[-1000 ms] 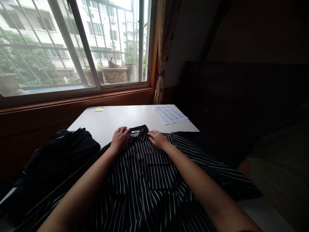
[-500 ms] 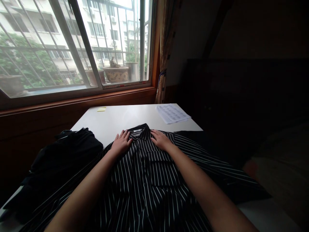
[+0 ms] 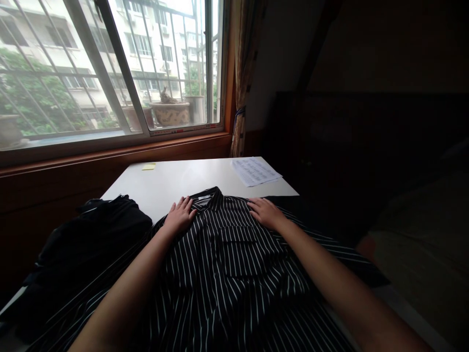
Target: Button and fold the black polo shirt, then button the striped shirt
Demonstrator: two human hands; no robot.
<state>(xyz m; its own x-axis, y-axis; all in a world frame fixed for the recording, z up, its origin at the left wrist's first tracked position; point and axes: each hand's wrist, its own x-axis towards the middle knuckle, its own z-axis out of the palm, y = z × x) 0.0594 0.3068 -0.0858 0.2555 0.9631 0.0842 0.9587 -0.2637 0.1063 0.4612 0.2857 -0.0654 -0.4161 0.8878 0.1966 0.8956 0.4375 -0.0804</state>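
A black shirt with thin white stripes point(image 3: 227, 274) lies spread on the white table point(image 3: 190, 178), collar pointing away from me. My left hand point(image 3: 179, 215) rests flat on the shirt just left of the collar, fingers stretched out. My right hand point(image 3: 266, 212) lies flat on the right shoulder of the shirt, fingers open too. Neither hand grips the cloth.
A heap of black clothing point(image 3: 91, 234) lies at the left of the table. Printed paper sheets point(image 3: 254, 171) sit at the far right corner and a yellow sticky note point(image 3: 148, 166) at the far edge. A window with a wooden sill runs behind; dark furniture stands to the right.
Both hands went from pinching the collar to lying flat. My right hand has slid rightward from the collar onto the shoulder; the left hand stayed near the collar.
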